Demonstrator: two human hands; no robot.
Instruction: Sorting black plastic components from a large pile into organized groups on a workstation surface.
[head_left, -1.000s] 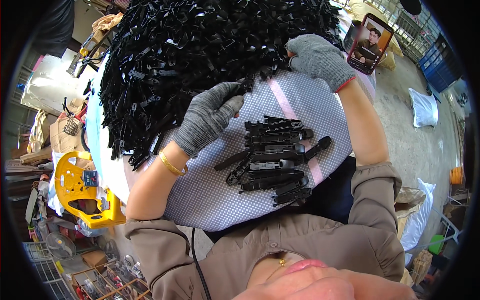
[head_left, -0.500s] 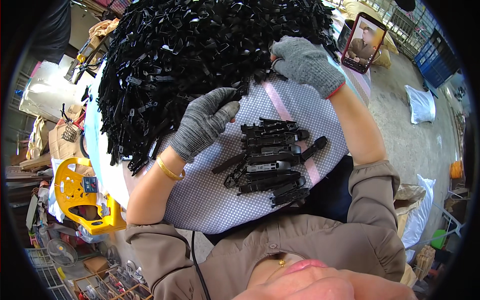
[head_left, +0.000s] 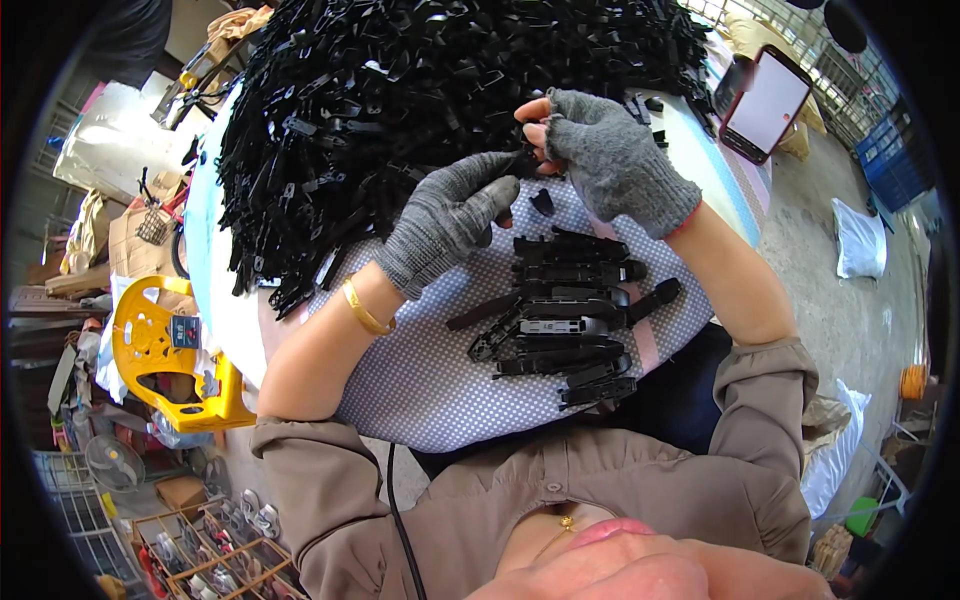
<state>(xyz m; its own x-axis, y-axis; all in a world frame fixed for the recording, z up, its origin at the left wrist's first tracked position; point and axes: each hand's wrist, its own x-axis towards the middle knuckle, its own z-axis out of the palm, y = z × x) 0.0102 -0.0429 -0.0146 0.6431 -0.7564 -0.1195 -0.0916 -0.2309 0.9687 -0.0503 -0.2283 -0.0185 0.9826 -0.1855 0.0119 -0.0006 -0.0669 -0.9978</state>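
My left hand, in a grey fingerless knit glove, is closed with a small black plastic part at its fingertips. Just right of it, my right hand in a matching glove has its fingers curled toward that part. Whatever its fingertips grip, if anything, is hidden. Both hands are at the near edge of a big heap of black plastic parts. Closer to me, several long black clip-like pieces lie side by side in a small group. A single small black bit rests below the right fingers.
A dotted grey cloth with pink stripes covers the round table. Beyond my right hand a phone stands with a bright screen. A yellow plastic chair is on the left, a white sack on the floor at right.
My right hand has come in toward my left, and their fingertips now nearly meet. The whole view has shifted somewhat. The phone screen has turned from a picture to mostly white.
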